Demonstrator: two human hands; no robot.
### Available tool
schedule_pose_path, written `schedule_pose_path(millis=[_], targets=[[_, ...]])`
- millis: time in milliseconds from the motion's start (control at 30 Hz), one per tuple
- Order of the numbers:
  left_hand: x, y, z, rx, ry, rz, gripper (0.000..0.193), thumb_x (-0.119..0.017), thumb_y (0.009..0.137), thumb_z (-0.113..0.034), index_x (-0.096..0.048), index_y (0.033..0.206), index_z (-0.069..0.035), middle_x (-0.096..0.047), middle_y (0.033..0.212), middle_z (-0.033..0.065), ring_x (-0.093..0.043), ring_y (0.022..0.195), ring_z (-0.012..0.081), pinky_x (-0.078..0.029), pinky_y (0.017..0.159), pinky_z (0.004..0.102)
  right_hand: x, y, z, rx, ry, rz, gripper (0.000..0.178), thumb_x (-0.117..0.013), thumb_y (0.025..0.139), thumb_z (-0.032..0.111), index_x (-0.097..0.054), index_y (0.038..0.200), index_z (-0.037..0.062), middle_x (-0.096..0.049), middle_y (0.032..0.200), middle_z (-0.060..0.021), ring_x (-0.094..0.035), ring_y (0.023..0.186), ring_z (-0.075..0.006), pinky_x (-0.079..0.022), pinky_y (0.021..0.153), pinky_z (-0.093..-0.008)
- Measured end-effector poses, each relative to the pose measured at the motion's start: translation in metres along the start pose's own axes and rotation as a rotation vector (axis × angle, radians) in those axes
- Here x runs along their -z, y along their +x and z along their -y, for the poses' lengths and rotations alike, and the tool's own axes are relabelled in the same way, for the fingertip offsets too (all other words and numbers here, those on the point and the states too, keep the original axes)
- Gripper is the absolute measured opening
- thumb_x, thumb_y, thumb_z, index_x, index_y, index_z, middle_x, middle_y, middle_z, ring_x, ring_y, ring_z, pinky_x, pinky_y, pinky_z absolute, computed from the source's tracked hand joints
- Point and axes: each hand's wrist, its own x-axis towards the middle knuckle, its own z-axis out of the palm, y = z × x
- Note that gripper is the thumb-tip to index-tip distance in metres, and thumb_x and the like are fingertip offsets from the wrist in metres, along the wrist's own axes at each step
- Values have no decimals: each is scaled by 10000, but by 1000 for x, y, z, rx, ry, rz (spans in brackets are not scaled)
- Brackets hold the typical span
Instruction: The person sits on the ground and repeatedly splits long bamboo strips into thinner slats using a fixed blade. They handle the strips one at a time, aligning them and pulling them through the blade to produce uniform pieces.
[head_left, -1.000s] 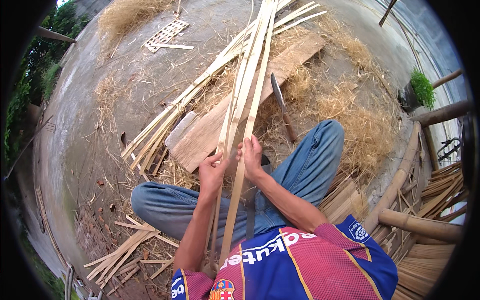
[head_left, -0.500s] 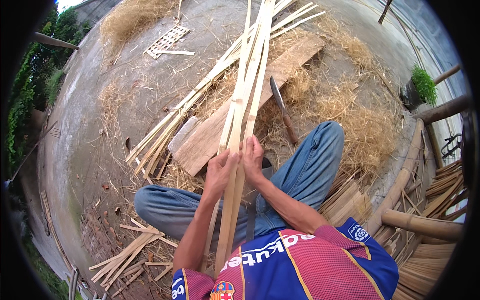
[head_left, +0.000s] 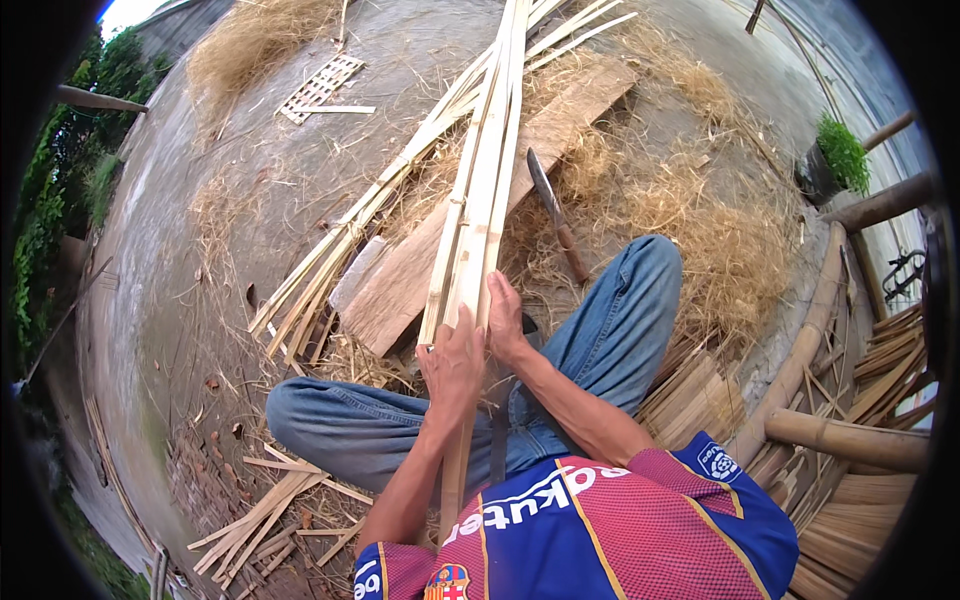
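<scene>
Several long pale bamboo strips (head_left: 480, 215) run from above my lap toward the far edge, gathered side by side in my two hands. My left hand (head_left: 453, 365) is closed round their near part, fingers on top. Against their right edge, my right hand (head_left: 506, 315) grips with the thumb up; some of its fingers are hidden beneath. A knife (head_left: 555, 212) with a wooden handle lies to the right of the strips. Under them, a wooden board (head_left: 400, 285) rests slantwise on the ground.
More bamboo strips (head_left: 340, 240) lie slantwise left of the board. Heaps of fine shavings (head_left: 720, 240) cover the right side. Short strips (head_left: 265, 515) are piled at lower left. A woven lattice piece (head_left: 322, 88) lies far left. At right stand bamboo poles (head_left: 845, 440) and a potted plant (head_left: 845, 155).
My left hand has shifted slightly down and flattened over the strips. The strips are now drawn closer together. The right hand has stayed nearly in place; the view has shifted a little.
</scene>
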Motion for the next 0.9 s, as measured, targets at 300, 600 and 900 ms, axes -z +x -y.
schedule_pose_path(millis=[300,600,900], targets=[[-13,-3,12,-147,4,-62,448,-558,963,-214,-489,1359,-16,-635,939,169,-616,849,316,-345,881,504,1,-1,5,-115,31,70,315,-535,1024,263,-527,1231,26,-625,1032,-30,-587,911,-96,-498,818,-260],[1,-10,3,-226,45,-142,473,-592,946,-217,-497,1365,-19,-595,933,106,-598,857,274,-329,903,490,-19,-12,35,8,-105,115,253,-550,1011,181,-522,1209,25,-629,942,-29,-590,742,-78,-527,671,-224],[4,9,48,62,-225,-63,429,-631,941,-284,-587,1289,-36,-603,780,72,-589,675,266,-465,728,410,0,-2,9,-151,115,39,111,-417,1044,190,-423,1061,81,-462,827,-8,-445,563,-69,-428,472,-231]])
